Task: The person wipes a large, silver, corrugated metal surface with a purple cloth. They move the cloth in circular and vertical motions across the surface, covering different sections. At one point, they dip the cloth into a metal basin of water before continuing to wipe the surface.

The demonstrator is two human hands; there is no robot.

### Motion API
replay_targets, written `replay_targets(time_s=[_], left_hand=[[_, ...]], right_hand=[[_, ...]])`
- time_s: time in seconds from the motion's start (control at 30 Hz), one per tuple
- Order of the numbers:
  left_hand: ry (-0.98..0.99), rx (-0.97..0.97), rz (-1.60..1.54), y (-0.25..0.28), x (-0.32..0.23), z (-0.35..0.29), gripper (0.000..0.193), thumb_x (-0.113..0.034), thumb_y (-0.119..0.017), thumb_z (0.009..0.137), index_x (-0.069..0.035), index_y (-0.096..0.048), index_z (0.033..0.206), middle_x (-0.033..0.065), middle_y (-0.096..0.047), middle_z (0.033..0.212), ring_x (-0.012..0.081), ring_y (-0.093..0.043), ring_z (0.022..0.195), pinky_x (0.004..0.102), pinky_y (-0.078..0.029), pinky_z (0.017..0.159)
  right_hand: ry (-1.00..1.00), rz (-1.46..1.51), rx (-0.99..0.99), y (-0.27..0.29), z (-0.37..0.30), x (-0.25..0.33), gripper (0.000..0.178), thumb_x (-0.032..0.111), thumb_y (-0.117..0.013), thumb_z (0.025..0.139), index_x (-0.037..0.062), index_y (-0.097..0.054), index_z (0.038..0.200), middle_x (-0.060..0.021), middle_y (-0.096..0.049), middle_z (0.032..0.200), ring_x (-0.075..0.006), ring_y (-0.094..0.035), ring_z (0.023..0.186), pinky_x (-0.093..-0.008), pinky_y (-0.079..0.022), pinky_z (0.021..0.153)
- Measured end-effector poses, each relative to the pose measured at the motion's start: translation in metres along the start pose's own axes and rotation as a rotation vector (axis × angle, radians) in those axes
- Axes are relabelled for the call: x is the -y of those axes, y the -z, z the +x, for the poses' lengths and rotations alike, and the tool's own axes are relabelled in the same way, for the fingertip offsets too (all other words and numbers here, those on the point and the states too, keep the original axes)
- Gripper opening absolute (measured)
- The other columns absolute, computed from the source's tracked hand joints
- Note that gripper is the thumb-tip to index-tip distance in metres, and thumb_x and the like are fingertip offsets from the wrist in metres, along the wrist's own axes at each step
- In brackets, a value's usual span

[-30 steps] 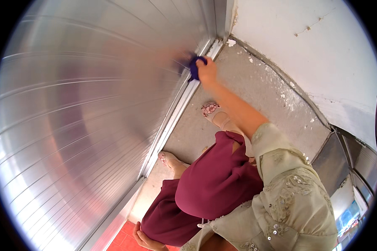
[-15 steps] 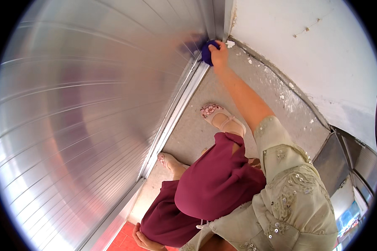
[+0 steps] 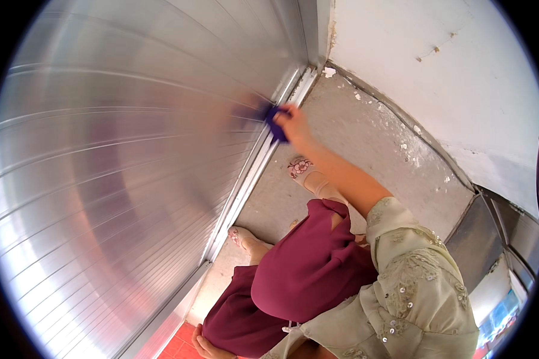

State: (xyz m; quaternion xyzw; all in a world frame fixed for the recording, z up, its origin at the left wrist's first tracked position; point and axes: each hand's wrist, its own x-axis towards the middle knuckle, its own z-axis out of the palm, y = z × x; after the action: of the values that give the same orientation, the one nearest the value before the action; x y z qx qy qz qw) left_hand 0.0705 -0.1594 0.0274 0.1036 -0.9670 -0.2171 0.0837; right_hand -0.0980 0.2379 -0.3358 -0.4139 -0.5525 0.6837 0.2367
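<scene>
My right hand (image 3: pixel 293 127) is closed on a bunched dark blue-purple cloth (image 3: pixel 276 124). The cloth presses where the ribbed metal shutter (image 3: pixel 132 155) meets its pale metal bottom rail (image 3: pixel 245 179). Motion blurs the fingers a little. Low in the picture, my left hand (image 3: pixel 211 348) rests against my bent knee in maroon trousers (image 3: pixel 305 275). Its fingers lie along the fabric and hold nothing; part of that hand is cut off by the lower edge.
Under my embroidered shoes (image 3: pixel 300 169) is a grey concrete floor (image 3: pixel 341 119), with flaked white paint along the white wall (image 3: pixel 437 78). Red tiles (image 3: pixel 176 340) show at lower left. Dark metal panels (image 3: pixel 476 239) stand on the right.
My right hand has slid the cloth along the rail, away from the far corner and back toward me. The left hand stays on the knee.
</scene>
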Motion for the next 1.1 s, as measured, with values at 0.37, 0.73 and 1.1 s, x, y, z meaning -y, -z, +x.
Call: replay_targets(time_s=[0.37,0.73,1.1], left_hand=[[0.030,-0.047,-0.056,0.001,0.008,-0.008,0.039,-0.026,-0.042,0.092,0.004,-0.066,0.094,0.0187,-0.063,0.096,0.0312,-0.057,0.093,0.0445,-0.042,0.089],[0.161,-0.065,-0.227,-0.004,0.002,-0.002,0.036,-0.028,-0.050,0.088,0.004,-0.065,0.097,0.0173,-0.064,0.096,0.0300,-0.057,0.094,0.0422,-0.041,0.090],[0.107,-0.031,-0.131,-0.004,-0.006,0.000,0.038,-0.030,-0.049,0.089,0.004,-0.066,0.095,0.0188,-0.064,0.095,0.0302,-0.058,0.093,0.0430,-0.041,0.089]], right_hand=[[-0.094,0.068,-0.098,-0.046,-0.042,-0.018,0.033,0.014,-0.072,0.071,0.0021,-0.056,0.098,-0.0135,-0.062,0.090,-0.0225,-0.059,0.084,-0.0343,-0.047,0.075],[-0.103,-0.038,0.051,0.020,0.060,-0.017,0.036,0.015,-0.075,0.068,0.0042,-0.063,0.100,-0.0137,-0.066,0.093,-0.0237,-0.062,0.087,-0.0332,-0.049,0.078],[0.092,-0.040,-0.215,-0.022,-0.003,-0.006,0.030,0.010,-0.071,0.068,0.0054,-0.056,0.093,-0.0160,-0.063,0.086,-0.0283,-0.060,0.082,-0.0372,-0.047,0.075]])
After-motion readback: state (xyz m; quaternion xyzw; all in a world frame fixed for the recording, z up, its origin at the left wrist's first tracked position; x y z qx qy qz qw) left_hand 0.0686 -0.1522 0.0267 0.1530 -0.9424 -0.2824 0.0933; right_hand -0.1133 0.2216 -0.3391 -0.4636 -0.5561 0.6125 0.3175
